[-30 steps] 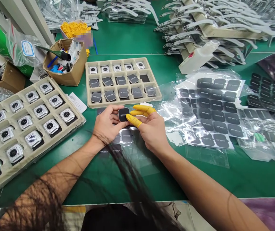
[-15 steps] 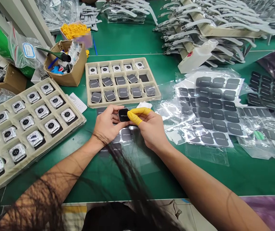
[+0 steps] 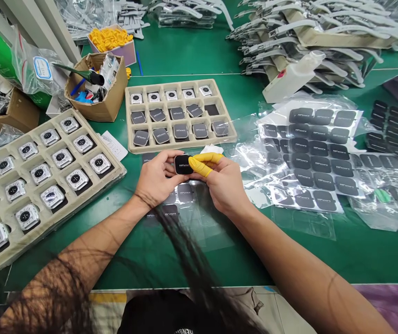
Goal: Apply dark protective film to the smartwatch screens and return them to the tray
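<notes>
A watch case (image 3: 182, 164) with a black printed face is held between my two hands over the bench. My left hand (image 3: 157, 180) grips its left side between fingers and thumb. My right hand (image 3: 221, 178) wears yellow finger cots (image 3: 201, 163) on the thumb and forefinger. That thumb presses on the right part of the black face, and the fingertips behind it are hidden. Under the hands lies a clear sheet with black printed stickers (image 3: 185, 193). Just beyond them, a beige tray (image 3: 181, 149) holds watch cases, several showing black faces and others their sensor backs.
A second beige tray (image 3: 96, 188) of silver watch cases lies at the left. Sticker sheets (image 3: 315, 164) spread over the right. Behind stand a cardboard box (image 3: 110, 104) of tools, a tub of yellow finger cots (image 3: 110, 40), a white bottle (image 3: 291, 79) and stacked grey straps (image 3: 306, 35).
The camera view has shifted slightly. Both hands keep their grip on the watch case, with the right thumb still at the right part of its face.
</notes>
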`<state>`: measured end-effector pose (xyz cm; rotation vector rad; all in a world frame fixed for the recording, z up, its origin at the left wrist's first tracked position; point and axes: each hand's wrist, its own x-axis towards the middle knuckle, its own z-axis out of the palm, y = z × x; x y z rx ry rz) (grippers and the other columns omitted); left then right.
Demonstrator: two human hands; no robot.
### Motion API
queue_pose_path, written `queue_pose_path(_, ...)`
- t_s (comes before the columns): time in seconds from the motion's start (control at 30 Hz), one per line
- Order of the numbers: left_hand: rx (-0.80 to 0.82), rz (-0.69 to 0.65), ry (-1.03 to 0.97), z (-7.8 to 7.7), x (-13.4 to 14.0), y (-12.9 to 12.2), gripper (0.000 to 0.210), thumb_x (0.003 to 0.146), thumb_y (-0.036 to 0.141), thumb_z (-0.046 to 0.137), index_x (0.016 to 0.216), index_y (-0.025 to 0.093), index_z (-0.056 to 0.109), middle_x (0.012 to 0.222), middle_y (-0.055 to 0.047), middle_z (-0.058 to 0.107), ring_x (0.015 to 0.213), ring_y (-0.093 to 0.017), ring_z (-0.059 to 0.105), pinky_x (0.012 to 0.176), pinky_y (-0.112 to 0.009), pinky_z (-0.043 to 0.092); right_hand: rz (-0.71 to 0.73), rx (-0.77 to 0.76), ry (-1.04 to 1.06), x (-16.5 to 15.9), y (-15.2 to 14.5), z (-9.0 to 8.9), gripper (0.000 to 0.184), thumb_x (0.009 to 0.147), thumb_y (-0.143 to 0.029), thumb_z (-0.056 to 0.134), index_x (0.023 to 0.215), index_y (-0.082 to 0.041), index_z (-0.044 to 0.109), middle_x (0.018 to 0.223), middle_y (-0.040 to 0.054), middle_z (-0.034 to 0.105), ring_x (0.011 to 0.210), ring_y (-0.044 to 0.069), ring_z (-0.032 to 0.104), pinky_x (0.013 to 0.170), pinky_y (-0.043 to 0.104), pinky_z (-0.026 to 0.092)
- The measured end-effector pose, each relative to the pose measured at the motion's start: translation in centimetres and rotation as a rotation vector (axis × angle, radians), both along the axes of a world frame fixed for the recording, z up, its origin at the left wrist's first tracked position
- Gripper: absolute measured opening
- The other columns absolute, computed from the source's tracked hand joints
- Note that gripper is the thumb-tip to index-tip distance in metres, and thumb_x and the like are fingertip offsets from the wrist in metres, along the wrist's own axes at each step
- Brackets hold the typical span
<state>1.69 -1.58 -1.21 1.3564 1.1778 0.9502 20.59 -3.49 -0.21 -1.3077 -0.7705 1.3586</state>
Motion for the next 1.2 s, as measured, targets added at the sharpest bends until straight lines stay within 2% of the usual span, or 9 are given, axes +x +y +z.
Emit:
queue_pose_path(0.17, 0.001, -0.012, 0.022, 0.2, 0.0, -0.1, 0.054, 0.085, 0.006, 0.105, 0.134, 0.021, 0.089, 0.107, -0.003, 0.097, 0.093, -0.021, 0.094, 0.093, -0.033, 0.076, 0.007, -0.004, -0.022, 0.0, 0.0, 0.1, 0.067, 0.058, -0.060, 0.130, 0.092, -0.026, 0.084, 0.101, 0.0046, 0.087, 0.102, 0.028, 0.083, 0.093, 0.047, 0.078)
queue_pose_path(0.37, 0.002, -0.010, -0.015, 0.3, 0.1, -0.1, 0.054, 0.083, 0.003, 0.104, 0.132, 0.023, 0.088, 0.113, -0.004, 0.098, 0.096, -0.023, 0.097, 0.096, -0.035, 0.081, 0.026, 0.033, -0.046, 0.1, 0.1, -0.2, 0.065, 0.064, -0.068, 0.127, 0.091, -0.030, 0.083, 0.099, 0.0031, 0.084, 0.103, 0.029, 0.085, 0.096, 0.051, 0.080)
queue_pose_path(0.57, -0.003, -0.016, -0.013, 0.3, 0.0, -0.2, 0.055, 0.083, 0.002, 0.102, 0.133, 0.022, 0.089, 0.112, -0.005, 0.099, 0.098, -0.024, 0.099, 0.096, -0.034, 0.080, 0.014, 0.039, -0.075, 0.2, 0.2, -0.8, 0.066, 0.060, -0.072, 0.129, 0.089, -0.034, 0.084, 0.098, 0.0032, 0.086, 0.101, 0.030, 0.086, 0.091, 0.050, 0.081)
queue_pose_path(0.73, -0.008, -0.015, 0.008, 0.4, 0.1, -0.2, 0.057, 0.082, -0.001, 0.100, 0.133, 0.022, 0.089, 0.111, -0.003, 0.098, 0.097, -0.023, 0.098, 0.095, -0.033, 0.077, 0.029, 0.063, -0.108, 0.3, 0.2, -1.2, 0.065, 0.067, -0.075, 0.126, 0.091, -0.033, 0.084, 0.098, 0.0038, 0.086, 0.099, 0.030, 0.087, 0.088, 0.049, 0.080)
queue_pose_path(1.0, 0.001, -0.013, 0.032, 0.7, 0.1, -0.2, 0.054, 0.084, 0.000, 0.100, 0.133, 0.022, 0.088, 0.114, -0.004, 0.098, 0.095, -0.022, 0.097, 0.095, -0.033, 0.076, 0.004, 0.036, -0.097, 0.2, 0.1, -1.0, 0.064, 0.064, -0.071, 0.129, 0.090, -0.031, 0.086, 0.100, 0.0035, 0.089, 0.097, 0.028, 0.087, 0.088, 0.047, 0.082)
queue_pose_path(1.2, 0.006, -0.016, 0.053, 0.6, 0.1, -0.1, 0.055, 0.083, 0.000, 0.099, 0.131, 0.023, 0.088, 0.106, -0.002, 0.096, 0.093, -0.023, 0.096, 0.095, -0.034, 0.076, 0.010, 0.046, -0.112, 0.3, 0.1, -1.1, 0.062, 0.067, -0.070, 0.127, 0.091, -0.030, 0.086, 0.095, 0.0023, 0.086, 0.100, 0.030, 0.088, 0.092, 0.050, 0.082)
